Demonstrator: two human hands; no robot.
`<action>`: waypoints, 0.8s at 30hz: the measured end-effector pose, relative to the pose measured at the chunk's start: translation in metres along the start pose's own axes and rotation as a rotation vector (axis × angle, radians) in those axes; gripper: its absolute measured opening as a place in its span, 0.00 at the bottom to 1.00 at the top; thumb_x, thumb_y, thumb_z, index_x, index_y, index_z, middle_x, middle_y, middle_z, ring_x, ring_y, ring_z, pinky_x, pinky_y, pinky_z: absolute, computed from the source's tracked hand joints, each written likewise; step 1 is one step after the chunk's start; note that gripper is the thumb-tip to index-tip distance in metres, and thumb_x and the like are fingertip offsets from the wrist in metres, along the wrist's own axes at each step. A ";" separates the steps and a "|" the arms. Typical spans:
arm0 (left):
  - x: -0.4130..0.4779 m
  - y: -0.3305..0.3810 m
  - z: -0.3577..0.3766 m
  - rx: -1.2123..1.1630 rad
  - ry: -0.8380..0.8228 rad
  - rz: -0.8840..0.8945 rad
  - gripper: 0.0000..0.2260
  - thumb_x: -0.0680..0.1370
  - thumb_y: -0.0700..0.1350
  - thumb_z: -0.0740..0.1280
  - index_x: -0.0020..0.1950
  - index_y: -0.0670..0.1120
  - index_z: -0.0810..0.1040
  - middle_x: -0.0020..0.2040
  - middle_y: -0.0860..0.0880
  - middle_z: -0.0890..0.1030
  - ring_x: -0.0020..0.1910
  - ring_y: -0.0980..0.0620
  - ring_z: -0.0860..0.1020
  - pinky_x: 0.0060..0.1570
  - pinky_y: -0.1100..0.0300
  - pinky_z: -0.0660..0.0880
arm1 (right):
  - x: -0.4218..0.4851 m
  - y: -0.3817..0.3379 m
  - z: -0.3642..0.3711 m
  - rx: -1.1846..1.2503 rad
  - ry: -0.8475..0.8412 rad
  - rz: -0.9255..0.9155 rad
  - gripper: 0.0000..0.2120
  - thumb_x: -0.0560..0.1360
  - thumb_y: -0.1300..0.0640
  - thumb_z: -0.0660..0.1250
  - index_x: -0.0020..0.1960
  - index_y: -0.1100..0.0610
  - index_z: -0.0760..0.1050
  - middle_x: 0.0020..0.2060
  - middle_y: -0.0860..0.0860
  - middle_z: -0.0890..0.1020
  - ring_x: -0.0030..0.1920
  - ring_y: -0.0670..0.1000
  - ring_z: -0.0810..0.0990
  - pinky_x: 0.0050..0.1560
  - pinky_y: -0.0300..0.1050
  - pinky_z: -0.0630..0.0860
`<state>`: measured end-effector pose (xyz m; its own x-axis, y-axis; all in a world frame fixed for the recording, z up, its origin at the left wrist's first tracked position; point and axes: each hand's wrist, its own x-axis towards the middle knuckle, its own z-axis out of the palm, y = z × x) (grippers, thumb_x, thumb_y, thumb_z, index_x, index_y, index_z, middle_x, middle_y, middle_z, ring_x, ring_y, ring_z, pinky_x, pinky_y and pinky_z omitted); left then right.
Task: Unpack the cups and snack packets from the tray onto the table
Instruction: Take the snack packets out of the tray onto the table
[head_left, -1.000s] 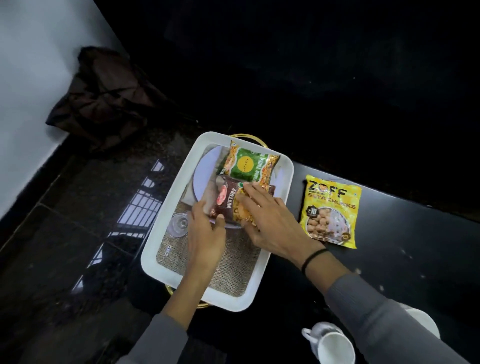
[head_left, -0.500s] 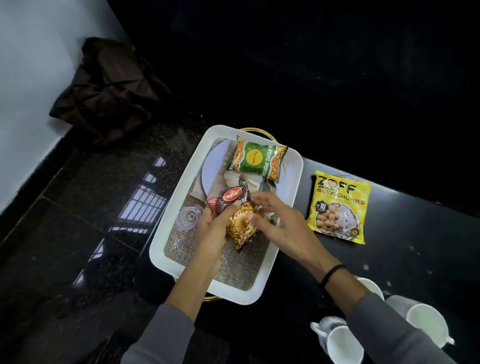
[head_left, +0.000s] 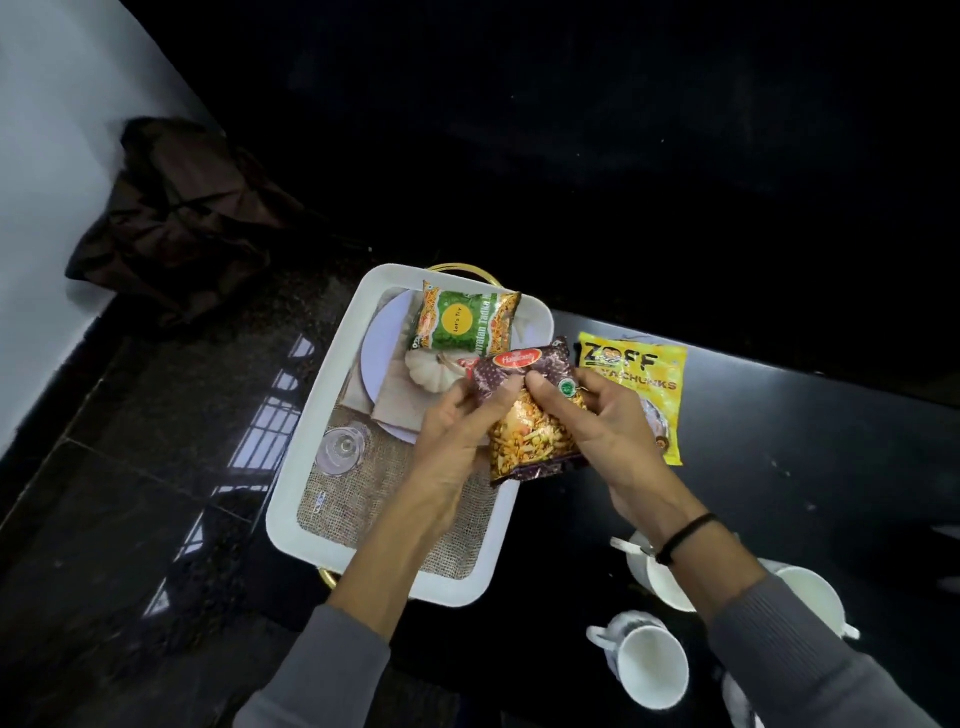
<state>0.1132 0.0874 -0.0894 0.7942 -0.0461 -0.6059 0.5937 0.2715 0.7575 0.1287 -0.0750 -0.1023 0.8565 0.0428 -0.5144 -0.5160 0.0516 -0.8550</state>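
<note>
Above the right side of the white tray (head_left: 291, 478), both hands hold up a maroon mixture packet (head_left: 530, 415). My left hand (head_left: 457, 431) grips its left edge and my right hand (head_left: 592, 431) grips its right edge, thumbs on top. A green snack packet (head_left: 462, 322) lies at the tray's far end. On the black table to the right lies a yellow soya chunks packet (head_left: 639, 369). Three white cups (head_left: 649, 665) stand on the table at the lower right, partly hidden by my right sleeve.
The tray's base is printed with a burlap mat, a plate, a garlic bulb and a glass (head_left: 340, 449). A dark crumpled bag (head_left: 176, 218) lies on the floor by the white wall, far left. The glossy dark floor is left of the tray.
Both hands have lifted the maroon packet off the tray's base and carried it up and to the right, turning it so its front faces me.
</note>
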 end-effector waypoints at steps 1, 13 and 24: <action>0.001 -0.001 0.007 0.014 -0.016 -0.013 0.23 0.72 0.52 0.77 0.65 0.48 0.80 0.56 0.46 0.87 0.56 0.46 0.86 0.52 0.52 0.83 | -0.001 -0.001 -0.006 0.022 0.036 -0.005 0.21 0.71 0.44 0.78 0.59 0.54 0.82 0.52 0.53 0.88 0.52 0.52 0.88 0.52 0.43 0.84; 0.030 -0.037 0.120 0.259 -0.075 0.083 0.22 0.72 0.43 0.80 0.62 0.49 0.77 0.53 0.48 0.87 0.51 0.54 0.86 0.51 0.57 0.83 | -0.016 0.000 -0.120 0.197 0.249 0.014 0.20 0.69 0.49 0.79 0.57 0.54 0.79 0.47 0.49 0.89 0.45 0.48 0.89 0.38 0.34 0.81; 0.045 -0.054 0.147 1.119 -0.055 0.349 0.35 0.77 0.53 0.72 0.80 0.57 0.59 0.79 0.55 0.65 0.78 0.53 0.61 0.76 0.50 0.58 | -0.008 0.038 -0.186 -0.510 0.492 0.003 0.31 0.76 0.49 0.74 0.74 0.54 0.66 0.70 0.53 0.74 0.70 0.53 0.73 0.69 0.57 0.72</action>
<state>0.1356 -0.0704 -0.1216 0.9249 -0.1851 -0.3320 0.1036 -0.7178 0.6886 0.1037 -0.2592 -0.1429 0.8221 -0.4202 -0.3843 -0.5527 -0.4263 -0.7161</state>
